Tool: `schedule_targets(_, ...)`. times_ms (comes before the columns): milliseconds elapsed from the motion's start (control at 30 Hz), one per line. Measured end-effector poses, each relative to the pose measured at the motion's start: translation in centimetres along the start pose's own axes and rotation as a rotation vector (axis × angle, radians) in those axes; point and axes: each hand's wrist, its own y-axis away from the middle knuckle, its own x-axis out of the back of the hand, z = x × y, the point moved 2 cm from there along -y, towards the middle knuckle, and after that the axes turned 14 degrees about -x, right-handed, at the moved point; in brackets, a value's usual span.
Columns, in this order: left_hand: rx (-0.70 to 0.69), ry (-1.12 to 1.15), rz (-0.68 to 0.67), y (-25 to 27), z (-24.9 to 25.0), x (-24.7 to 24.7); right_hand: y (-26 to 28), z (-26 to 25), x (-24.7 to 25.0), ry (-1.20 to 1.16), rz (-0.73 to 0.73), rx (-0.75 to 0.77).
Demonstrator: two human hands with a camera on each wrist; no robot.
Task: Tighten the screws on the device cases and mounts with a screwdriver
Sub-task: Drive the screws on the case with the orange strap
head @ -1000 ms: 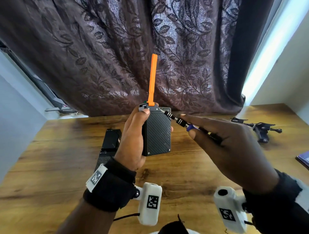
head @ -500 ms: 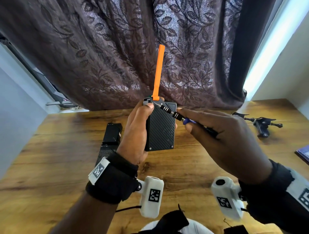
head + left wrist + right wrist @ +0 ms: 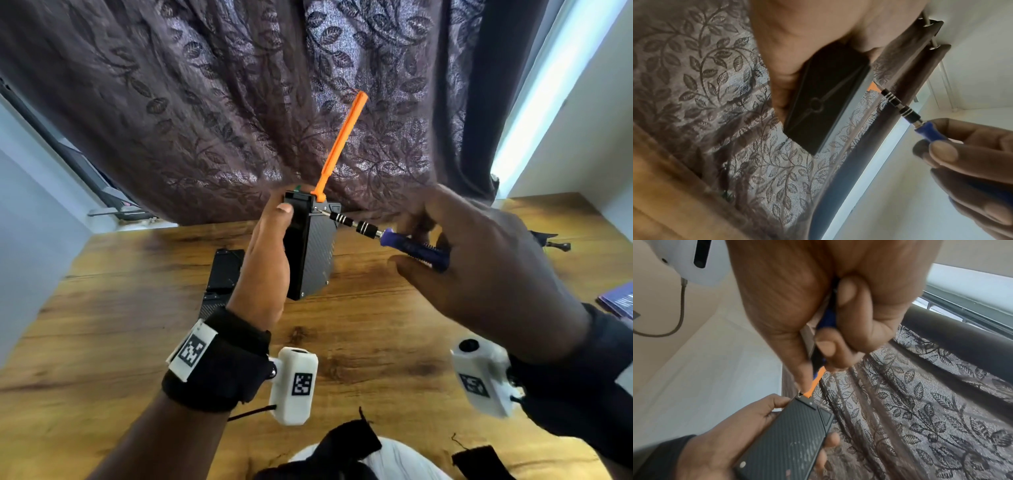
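left hand [image 3: 269, 260] grips black case [image 3: 313, 253] upright above the surface [image 3: 342, 342], thumb tip on its near top corner, other fingers [image 3: 833, 439] wrapped round the far side. case sits just left of frame centre in head view, carbon-weave face turned to 3 o'clock. orange stick [image 3: 342, 144] rises from the case top, tilted toward 1 o'clock.

right hand [image 3: 479, 260] holds screwdriver [image 3: 411, 245] at 3 o'clock of the case, fingers curled round the blue handle, thumb under it. shaft with black and silver bands runs toward 10 o'clock, tip at the top right corner of the case, at the base of the orange stick. cannot tell if the tip is seated in a screw. right wrist view: fingers [image 3: 855, 308] clenched on the handle, case [image 3: 789, 434] below at 7 o'clock. left wrist view: case [image 3: 824, 100] end-on under the palm, screwdriver [image 3: 900, 105] at 3 o'clock.

second black case [image 3: 224, 274] lies flat on the surface behind the left wrist at 9 o'clock. black mount [image 3: 551, 241] on the surface at far 3 o'clock, mostly hidden by the right hand. purple booklet [image 3: 616, 301] at the right edge. leaf-pattern curtain [image 3: 205, 102] hangs behind at 12 o'clock.
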Motion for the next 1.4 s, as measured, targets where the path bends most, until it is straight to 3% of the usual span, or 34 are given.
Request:
schedule_targets(133, -0.053, -0.052, -0.042, 0.0, 0.8, -0.5, 0.2, -0.2, 0.8, -0.009, 0.124, 0.008)
schedule_targets(433, -0.167, -0.202, -0.084, 0.2, 1.7, -0.9, -0.3, 0.3, 1.0, -0.048, 0.032, -0.042)
schedule_targets(800, -0.195, -0.273, -0.073, 0.6, 2.6, -1.0, -0.4, -0.1, 1.1, -0.144, -0.038, -0.078)
schedule_targets(967, -0.191, -0.293, -0.088, 0.7, 2.8, -0.9, -0.3, 0.1, 1.2, -0.202, 0.025, -0.089)
schedule_targets(1400, -0.205, -0.351, -0.084, 0.6, 2.7, -1.1, -0.5, 0.5, 0.5, -0.155, 0.014, -0.068)
